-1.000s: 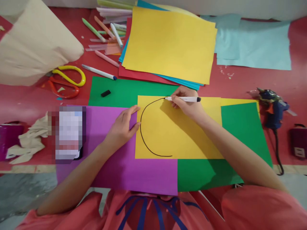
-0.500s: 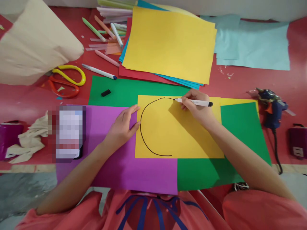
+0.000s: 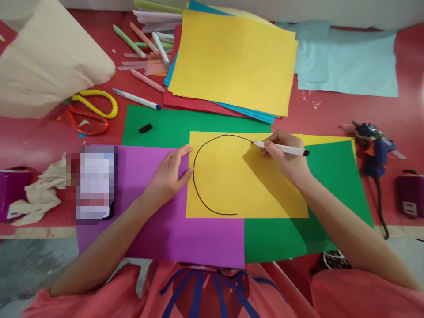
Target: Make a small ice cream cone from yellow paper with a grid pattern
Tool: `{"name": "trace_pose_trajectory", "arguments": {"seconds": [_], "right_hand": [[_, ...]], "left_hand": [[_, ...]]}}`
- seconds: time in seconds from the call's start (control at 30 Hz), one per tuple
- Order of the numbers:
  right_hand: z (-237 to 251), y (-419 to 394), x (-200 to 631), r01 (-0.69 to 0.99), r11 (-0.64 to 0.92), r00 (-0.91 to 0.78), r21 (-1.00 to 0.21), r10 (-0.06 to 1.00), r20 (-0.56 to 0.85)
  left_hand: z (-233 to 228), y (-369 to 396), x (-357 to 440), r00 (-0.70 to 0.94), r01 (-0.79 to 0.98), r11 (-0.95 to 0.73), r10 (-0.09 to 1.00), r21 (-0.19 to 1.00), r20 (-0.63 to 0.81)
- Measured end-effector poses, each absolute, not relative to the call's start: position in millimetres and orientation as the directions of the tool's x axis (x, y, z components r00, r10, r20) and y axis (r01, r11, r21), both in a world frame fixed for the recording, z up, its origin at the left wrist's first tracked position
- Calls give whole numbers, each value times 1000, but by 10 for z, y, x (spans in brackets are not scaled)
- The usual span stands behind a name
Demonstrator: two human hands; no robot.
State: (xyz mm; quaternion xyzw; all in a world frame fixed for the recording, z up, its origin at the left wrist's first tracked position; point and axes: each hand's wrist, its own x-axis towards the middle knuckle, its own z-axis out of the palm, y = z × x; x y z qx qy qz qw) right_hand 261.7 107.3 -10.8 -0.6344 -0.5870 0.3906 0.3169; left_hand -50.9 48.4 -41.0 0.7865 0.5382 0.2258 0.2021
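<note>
Lying nearest, a purple sheet [image 3: 159, 238] and a green sheet [image 3: 298, 229] frame the yellow sheet [image 3: 232, 181], whose left edge the left hand [image 3: 168, 174] presses with fingers spread flat, gripping nothing. The right hand [image 3: 286, 157] has its fingers pinched around a white marker [image 3: 281, 148], tip touching the yellow sheet at the far right end of a black curved line [image 3: 195, 185]. Farther off lie a black cap [image 3: 145, 128] on green paper, scissors [image 3: 92, 110] at the left, a glue gun [image 3: 374, 145] at the right, and a stack of coloured paper [image 3: 232, 62] at the far side
</note>
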Motion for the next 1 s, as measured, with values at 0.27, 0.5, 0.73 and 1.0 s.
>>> {"name": "trace_pose_trajectory", "arguments": {"seconds": [0.27,0.5,0.73,1.0], "right_hand": [[-43,910,2730,604,-139,29,-785,988,-153],[47,717,2818,670,-133,-15,-731,981,-193],[103,565,2864,725,-111,-63,-680,972,-225],[138,359,2902,740,-18,-211,-672,943,-258]], "left_hand": [[-410,481,-504,317,758,-337,939,558,136],[-403,480,-497,315,769,-337,939,543,138],[-397,480,-495,311,768,-329,942,549,130],[-401,483,-498,329,766,-350,934,540,139]]}}
